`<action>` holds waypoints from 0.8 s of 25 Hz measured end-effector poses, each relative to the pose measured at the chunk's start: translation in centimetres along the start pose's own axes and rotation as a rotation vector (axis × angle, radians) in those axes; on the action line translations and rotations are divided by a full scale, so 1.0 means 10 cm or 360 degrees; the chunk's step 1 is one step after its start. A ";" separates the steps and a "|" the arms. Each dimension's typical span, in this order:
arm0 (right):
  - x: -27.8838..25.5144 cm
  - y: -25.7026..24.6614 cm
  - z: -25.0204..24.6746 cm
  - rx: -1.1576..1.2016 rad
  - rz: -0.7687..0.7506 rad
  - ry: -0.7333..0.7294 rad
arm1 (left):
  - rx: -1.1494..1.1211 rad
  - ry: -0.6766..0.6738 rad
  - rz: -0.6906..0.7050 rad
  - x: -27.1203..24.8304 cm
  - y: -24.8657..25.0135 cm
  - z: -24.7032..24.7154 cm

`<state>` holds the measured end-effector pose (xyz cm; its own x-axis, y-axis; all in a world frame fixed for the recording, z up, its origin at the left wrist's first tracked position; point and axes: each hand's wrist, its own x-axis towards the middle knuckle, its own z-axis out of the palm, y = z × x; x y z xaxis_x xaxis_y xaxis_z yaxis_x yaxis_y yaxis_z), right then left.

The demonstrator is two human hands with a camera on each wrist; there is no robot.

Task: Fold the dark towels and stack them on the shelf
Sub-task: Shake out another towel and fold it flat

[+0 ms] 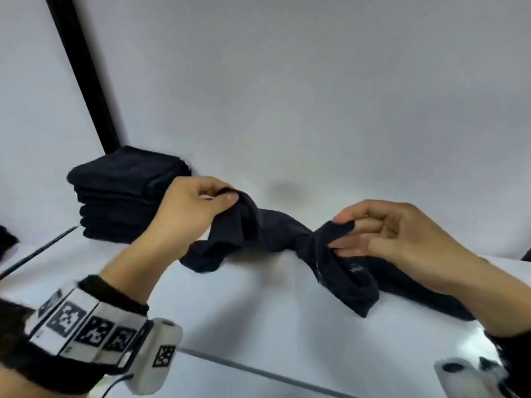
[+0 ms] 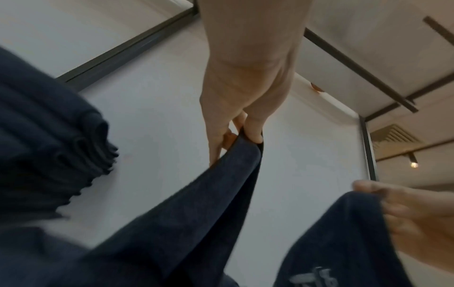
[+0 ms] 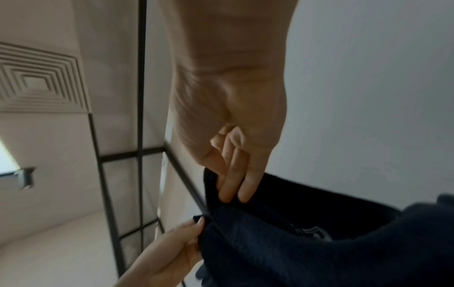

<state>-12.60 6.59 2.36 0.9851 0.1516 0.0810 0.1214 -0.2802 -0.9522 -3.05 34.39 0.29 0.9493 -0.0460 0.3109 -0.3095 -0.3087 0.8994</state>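
Two hands (image 1: pixel 184 214) (image 1: pixel 402 239) — one dark towel (image 1: pixel 275 234)

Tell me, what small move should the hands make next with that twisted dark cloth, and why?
Probably draw the two hands apart to pull the dark towel flat. The left hand and right hand each pinch an end, yet the cloth between them is bunched and twisted, so it cannot be folded neatly. The stack of folded towels waits at the left on the shelf.
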 end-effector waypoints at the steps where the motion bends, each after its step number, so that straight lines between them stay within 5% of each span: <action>1: 0.01 0.09 0.14 -0.0158 -0.0027 -0.0020 | -0.0063 -0.0040 -0.0059 -0.19 -0.09 0.03; 5: 0.01 0.31 0.69 -0.0959 -0.0489 -0.0163 | -0.0196 -0.0023 -0.0201 -0.84 -0.32 0.16; 8: 0.01 0.48 1.05 -0.0945 -0.0851 -0.0337 | -0.0183 0.0080 -0.0153 -1.24 -0.46 0.24; 12: 0.01 0.62 1.31 -0.0507 -0.0680 -0.0215 | -0.0294 0.0166 -0.0150 -1.50 -0.63 0.27; 20: 0.00 0.74 1.39 -0.0541 -0.0663 -0.0154 | -0.0266 0.0186 -0.0004 -1.63 -0.72 0.20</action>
<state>-13.41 17.71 -8.84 0.8316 0.3972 0.3881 0.5471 -0.4661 -0.6953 -16.18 35.47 -11.88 0.9403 0.0682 0.3335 -0.3213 -0.1460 0.9356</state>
